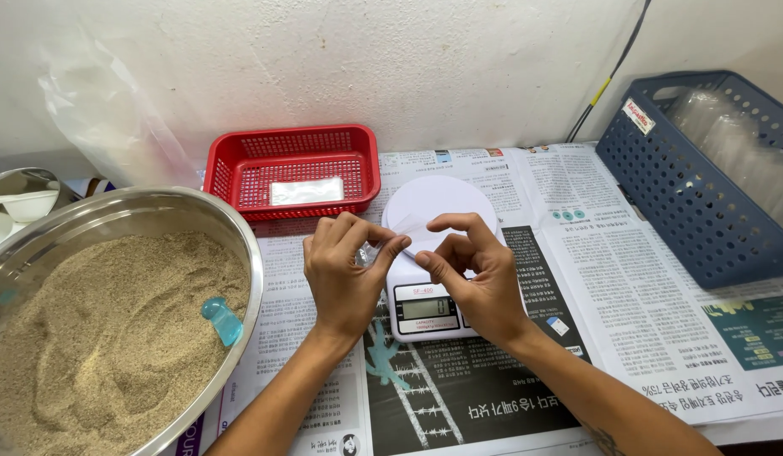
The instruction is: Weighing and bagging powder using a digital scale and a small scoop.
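1. The left hand (345,274) is in the middle of the frame. Its thumb and fingers are pinched shut on one edge of a small clear plastic bag (406,230).
2. The right hand (476,274) is just beside it, a little to the right. Its thumb and first finger are pinched shut on the other edge of the same bag.
3. The bag is held between the two hands, just above a small white kitchen scale (434,253). I cannot tell if the bag touches the scale.
4. The scale sits in the middle of the frame on newspaper (594,279) that covers the table.
5. A big metal bowl (239,236) fills the lower left of the frame. It is full of sandy brown grain (96,338).
6. A small blue scoop (222,321) pokes out of the grain near the bowl's right side.
7. A red basket (294,169) is at the top middle, behind the scale. A flat clear packet (305,192) lies inside it.
8. A blue basket (704,177) is at the upper right. It holds clear plastic things that are too blurry to tell.
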